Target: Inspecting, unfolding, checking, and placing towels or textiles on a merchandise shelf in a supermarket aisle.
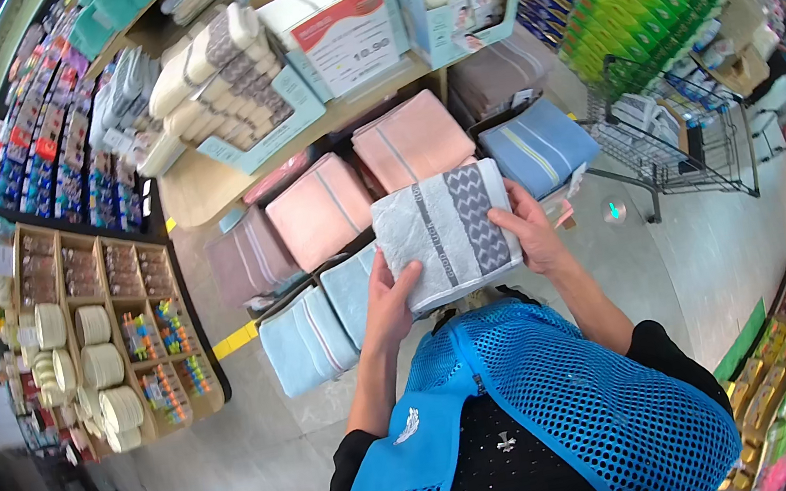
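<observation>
Between my two hands is a folded light grey towel with a dark zigzag band and a strip of woven lettering. My left hand grips its near left edge, thumb on top. At the right edge my right hand pinches it the same way; the fingers underneath are hidden. Below and beyond the towel are stacks of folded towels: pink ones, another pink stack, a blue stack with white and yellow stripes, light blue ones and a mauve stack.
A wooden shelf above carries boxed cream towels and a price sign. To the right stands a wire shopping cart beside stacked green packages. On the left, a wooden compartment rack holds bowls and small goods.
</observation>
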A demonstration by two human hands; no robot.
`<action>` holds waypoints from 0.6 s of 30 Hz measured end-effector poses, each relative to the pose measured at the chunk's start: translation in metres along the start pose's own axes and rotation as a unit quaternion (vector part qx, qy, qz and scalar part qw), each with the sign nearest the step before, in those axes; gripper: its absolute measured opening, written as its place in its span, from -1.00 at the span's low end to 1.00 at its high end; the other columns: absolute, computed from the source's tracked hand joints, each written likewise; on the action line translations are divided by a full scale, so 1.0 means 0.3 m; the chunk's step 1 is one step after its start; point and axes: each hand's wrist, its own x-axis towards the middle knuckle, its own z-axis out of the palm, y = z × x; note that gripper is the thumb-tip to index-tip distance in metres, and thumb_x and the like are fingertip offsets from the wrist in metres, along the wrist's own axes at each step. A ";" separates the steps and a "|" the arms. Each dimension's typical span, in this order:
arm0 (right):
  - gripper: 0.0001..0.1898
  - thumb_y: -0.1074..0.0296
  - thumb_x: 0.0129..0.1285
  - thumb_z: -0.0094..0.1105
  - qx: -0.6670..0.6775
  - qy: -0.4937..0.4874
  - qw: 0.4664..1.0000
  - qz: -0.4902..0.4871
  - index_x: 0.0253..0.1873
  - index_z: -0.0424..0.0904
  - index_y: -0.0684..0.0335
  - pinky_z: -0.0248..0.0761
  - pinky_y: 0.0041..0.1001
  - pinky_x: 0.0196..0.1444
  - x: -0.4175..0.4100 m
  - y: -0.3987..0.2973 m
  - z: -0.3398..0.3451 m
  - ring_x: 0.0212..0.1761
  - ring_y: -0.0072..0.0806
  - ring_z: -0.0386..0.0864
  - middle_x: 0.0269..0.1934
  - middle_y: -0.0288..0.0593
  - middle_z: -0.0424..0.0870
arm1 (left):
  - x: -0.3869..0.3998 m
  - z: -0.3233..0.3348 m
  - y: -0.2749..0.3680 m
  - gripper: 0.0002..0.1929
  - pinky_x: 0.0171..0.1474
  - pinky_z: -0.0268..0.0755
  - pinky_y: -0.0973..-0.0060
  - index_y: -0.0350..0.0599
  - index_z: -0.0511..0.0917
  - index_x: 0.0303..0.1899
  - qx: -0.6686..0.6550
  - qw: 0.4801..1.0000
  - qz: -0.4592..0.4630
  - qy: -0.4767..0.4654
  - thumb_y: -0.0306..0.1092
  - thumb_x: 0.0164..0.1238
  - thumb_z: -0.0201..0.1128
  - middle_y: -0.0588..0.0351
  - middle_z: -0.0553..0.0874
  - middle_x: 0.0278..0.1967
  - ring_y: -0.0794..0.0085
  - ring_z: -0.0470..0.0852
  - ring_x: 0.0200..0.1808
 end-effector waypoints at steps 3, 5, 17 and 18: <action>-0.35 0.44 0.37 0.23 -0.014 0.034 0.999 -0.007 0.49 0.17 0.35 0.43 -0.46 0.23 -0.024 0.000 -0.011 0.19 -0.50 0.52 0.22 -0.13 0.52 | 0.001 0.003 -0.016 -0.39 0.28 0.47 0.31 -0.23 0.22 0.42 0.006 1.000 -0.009 0.007 -0.53 0.40 0.25 -0.04 0.54 0.26 0.28 0.57 0.25; -0.35 0.43 0.36 0.25 -0.022 0.029 0.999 -0.018 0.48 0.20 0.31 0.41 -0.43 0.27 -0.037 0.019 -0.012 0.21 -0.49 0.51 0.23 -0.17 0.52 | -0.008 0.010 -0.023 -0.41 0.29 0.47 0.31 -0.25 0.23 0.40 0.011 1.000 -0.024 -0.011 -0.55 0.39 0.25 -0.05 0.54 0.26 0.26 0.57 0.25; -0.31 0.38 0.30 0.31 -0.070 0.121 0.988 -0.066 0.49 0.24 0.26 0.40 -0.46 0.27 -0.374 -0.163 -0.118 0.21 -0.52 0.53 0.23 -0.20 0.55 | -0.013 0.095 -0.082 -0.33 0.17 0.59 0.25 -0.25 0.21 0.42 -0.055 0.973 -0.136 -0.180 -0.23 0.41 0.30 -0.06 0.55 0.25 0.22 0.65 0.17; -0.31 0.38 0.30 0.31 -0.058 0.133 0.987 -0.062 0.49 0.25 0.26 0.41 -0.46 0.25 -0.398 -0.176 -0.128 0.20 -0.53 0.53 0.23 -0.20 0.55 | -0.008 0.115 -0.091 -0.33 0.17 0.59 0.25 -0.25 0.21 0.42 -0.056 0.971 -0.140 -0.184 -0.23 0.41 0.30 -0.06 0.55 0.25 0.22 0.65 0.17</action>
